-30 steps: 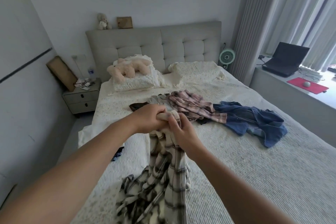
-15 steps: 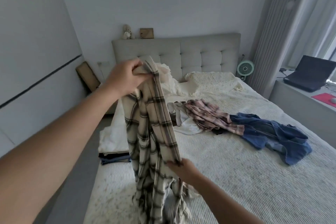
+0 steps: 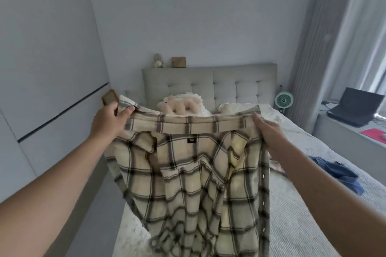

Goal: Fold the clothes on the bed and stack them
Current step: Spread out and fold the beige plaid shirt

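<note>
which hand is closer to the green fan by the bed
Right. The right hand grips the plaid shirt at its collar end just left of the green fan; the left hand holds the far end.

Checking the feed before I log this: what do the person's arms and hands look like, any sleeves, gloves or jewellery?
Both forearms are bare up to the frame edge, with no sleeve in view. The left hand and right hand wear no gloves, and no ring, watch or bracelet shows. No markings are visible.
</note>
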